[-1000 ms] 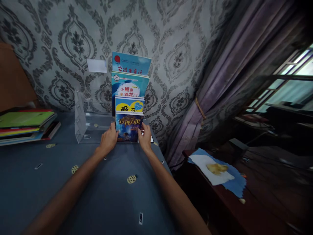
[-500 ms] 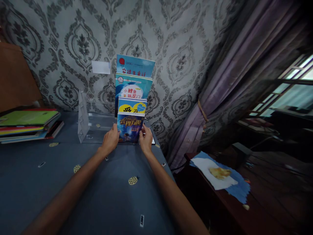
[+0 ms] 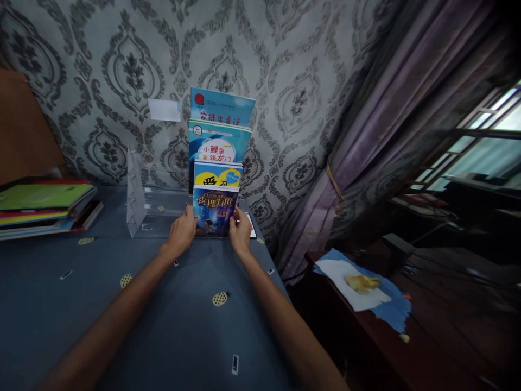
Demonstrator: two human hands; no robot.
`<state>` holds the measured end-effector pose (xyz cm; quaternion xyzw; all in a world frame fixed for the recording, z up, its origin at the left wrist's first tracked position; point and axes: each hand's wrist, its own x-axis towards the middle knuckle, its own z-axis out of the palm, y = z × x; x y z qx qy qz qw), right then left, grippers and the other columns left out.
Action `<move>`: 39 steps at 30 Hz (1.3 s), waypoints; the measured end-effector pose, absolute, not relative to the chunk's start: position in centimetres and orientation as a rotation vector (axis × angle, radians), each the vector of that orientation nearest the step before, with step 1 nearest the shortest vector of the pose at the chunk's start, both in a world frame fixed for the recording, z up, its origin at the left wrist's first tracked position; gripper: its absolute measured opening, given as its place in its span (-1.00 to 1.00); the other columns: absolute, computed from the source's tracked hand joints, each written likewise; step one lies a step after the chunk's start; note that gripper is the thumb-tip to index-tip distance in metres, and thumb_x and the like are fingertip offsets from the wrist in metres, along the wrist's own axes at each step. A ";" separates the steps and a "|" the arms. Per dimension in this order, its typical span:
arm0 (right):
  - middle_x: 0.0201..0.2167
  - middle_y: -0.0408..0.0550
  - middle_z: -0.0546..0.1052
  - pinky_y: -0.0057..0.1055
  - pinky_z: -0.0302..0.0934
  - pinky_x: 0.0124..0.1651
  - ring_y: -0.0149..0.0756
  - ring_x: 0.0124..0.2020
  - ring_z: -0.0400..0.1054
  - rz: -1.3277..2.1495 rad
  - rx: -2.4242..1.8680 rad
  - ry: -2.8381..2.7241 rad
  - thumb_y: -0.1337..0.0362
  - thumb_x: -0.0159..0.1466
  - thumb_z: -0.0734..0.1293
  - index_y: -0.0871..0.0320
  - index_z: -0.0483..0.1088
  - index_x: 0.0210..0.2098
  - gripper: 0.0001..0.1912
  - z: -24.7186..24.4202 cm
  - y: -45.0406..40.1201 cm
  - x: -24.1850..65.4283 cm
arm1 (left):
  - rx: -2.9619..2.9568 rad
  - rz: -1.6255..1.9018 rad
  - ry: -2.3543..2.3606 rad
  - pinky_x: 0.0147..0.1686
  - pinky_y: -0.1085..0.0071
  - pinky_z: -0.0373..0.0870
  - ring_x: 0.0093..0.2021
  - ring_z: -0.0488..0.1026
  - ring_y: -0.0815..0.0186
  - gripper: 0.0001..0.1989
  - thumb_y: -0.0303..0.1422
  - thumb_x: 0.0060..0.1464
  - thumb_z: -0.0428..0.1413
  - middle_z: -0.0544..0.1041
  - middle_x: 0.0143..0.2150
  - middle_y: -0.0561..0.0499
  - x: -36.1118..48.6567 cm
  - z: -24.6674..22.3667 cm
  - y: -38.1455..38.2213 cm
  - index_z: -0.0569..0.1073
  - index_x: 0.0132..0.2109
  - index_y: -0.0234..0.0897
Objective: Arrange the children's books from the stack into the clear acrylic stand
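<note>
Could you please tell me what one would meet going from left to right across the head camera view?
Stack of books, clear end panel, left hand, dark blue book, right hand, blue cloth, window.

The dark blue book (image 3: pixel 215 210) stands upright at the near side, front cover facing out, with gold lettering and a small figure low on the cover. Behind it, three covers rise in steps, each partly hidden: the yellow-and-blue book (image 3: pixel 220 175), the teal book (image 3: pixel 220 140) with red and black characters, and the pale blue book (image 3: pixel 223 106), farthest and highest. The clear rack (image 3: pixel 135 198) is transparent and upright, its exposed portion extending left of the books.
</note>
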<state>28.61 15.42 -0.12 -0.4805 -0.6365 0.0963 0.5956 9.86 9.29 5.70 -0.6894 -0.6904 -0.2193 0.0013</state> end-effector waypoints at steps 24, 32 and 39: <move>0.02 0.15 0.35 -0.01 0.21 0.17 0.02 0.07 0.25 0.065 -1.265 -1.480 0.33 0.13 0.37 0.17 0.15 0.30 -0.25 -1.0 14.7 27.9 | -2.145 -0.469 -2.218 -0.15 0.26 0.45 -0.06 0.61 0.01 -0.72 -0.28 0.39 -0.13 0.61 -0.09 -0.30 9.9 5.5 9.1 0.28 0.11 -0.35; -0.19 0.00 0.47 -0.13 0.27 0.00 -0.08 -0.16 0.36 0.184 -1.266 -1.402 0.23 0.12 0.40 0.15 0.22 0.20 -0.33 -2.1 16.0 28.5 | -2.126 -0.429 -2.251 -0.15 0.25 0.45 -0.07 0.61 0.02 -0.70 -0.26 0.39 -0.12 0.62 -0.09 -0.30 10.2 5.8 9.2 0.31 0.10 -0.33; -0.23 -0.03 0.46 -0.18 0.25 -0.05 -0.10 -0.20 0.35 0.194 -1.282 -1.372 0.19 0.12 0.41 0.14 0.24 0.19 -0.34 -2.3 16.2 28.5 | -2.130 -0.420 -2.244 -0.13 0.24 0.45 -0.04 0.60 0.00 -0.68 -0.27 0.40 -0.15 0.62 -0.07 -0.31 10.3 5.8 9.1 0.30 0.13 -0.37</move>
